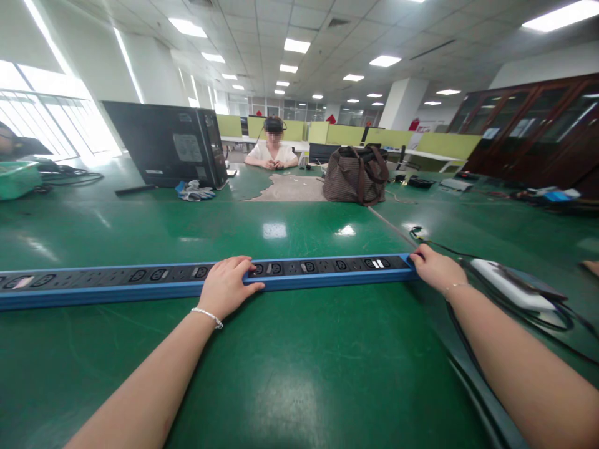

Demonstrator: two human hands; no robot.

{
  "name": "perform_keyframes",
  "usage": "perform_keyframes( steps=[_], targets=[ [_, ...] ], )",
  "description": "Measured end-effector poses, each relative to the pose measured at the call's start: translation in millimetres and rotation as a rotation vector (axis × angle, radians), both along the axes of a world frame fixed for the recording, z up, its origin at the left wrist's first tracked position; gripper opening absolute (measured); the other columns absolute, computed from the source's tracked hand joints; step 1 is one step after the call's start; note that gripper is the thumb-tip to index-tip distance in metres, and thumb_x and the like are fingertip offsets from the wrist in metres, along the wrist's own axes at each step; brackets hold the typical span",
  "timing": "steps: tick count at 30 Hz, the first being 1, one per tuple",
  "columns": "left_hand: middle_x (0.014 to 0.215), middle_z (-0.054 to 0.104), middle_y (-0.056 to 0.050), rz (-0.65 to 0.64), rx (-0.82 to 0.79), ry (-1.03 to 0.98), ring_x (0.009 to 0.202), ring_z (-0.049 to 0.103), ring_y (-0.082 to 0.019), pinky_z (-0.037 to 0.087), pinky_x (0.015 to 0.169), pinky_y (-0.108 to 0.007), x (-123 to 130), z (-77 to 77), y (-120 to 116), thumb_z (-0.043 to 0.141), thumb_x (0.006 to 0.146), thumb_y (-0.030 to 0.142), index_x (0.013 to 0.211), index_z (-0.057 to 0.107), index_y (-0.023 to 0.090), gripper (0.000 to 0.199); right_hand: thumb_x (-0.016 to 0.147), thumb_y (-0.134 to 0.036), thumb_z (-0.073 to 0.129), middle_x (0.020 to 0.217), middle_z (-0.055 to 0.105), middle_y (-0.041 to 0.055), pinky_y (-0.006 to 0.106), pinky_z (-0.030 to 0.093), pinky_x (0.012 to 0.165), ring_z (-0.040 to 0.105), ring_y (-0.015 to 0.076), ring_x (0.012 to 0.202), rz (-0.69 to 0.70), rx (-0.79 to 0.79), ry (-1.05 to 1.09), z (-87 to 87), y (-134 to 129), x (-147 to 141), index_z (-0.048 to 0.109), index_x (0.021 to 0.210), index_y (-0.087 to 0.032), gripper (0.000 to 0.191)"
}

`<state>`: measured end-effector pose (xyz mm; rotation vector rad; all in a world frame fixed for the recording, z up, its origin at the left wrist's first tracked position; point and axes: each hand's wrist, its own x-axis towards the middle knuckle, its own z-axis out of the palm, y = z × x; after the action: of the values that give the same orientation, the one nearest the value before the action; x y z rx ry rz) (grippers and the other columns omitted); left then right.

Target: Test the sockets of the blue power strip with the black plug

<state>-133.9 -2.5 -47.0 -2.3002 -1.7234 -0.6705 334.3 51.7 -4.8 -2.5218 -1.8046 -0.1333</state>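
Note:
A long blue power strip (322,267) with a row of black sockets lies across the green table (299,349), running out of view at the left edge. My left hand (229,284) grips it near the middle, fingers over the top and far side, thumb along the near side. At the strip's right end, my right hand (435,268) has its fingers closed round the end cap. A black cable shows below my right wrist.
Farther back are a black computer case (173,146), gloves (195,191) and a brown bag (354,174). A white device (510,285) with cables lies at right. A green basket (19,179) stands far left. A person (271,153) sits across the table.

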Motion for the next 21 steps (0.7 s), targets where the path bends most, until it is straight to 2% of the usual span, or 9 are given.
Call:
perform_keyframes(
  steps=[6,21],
  targets=[
    [0.115,0.059,-0.006,-0.005,-0.013,-0.015,0.106,0.053,-0.023,0.038,0.092,-0.038,0.2,0.2,0.4,0.060,0.070,0.050,0.093,0.060,0.022,0.036,0.084,-0.046,0.028,0.092,0.064,0.0115,0.032,0.040,0.061,0.059,0.0267,0.079,0.017,-0.020,0.007,1.1,2.2,0.0,0.056,0.099,-0.022,0.039],
    [0.116,0.059,-0.005,0.004,-0.012,-0.005,0.105,0.053,-0.023,0.038,0.092,-0.038,0.2,0.9,0.1,0.060,0.070,0.050,0.092,0.060,0.023,0.035,0.084,-0.048,0.026,0.091,0.064,0.0121,0.034,0.041,0.060,0.060,0.0280,0.079,-0.015,0.071,0.026,-6.5,-2.7,-1.5,0.056,0.103,-0.023,0.043]
  ],
)
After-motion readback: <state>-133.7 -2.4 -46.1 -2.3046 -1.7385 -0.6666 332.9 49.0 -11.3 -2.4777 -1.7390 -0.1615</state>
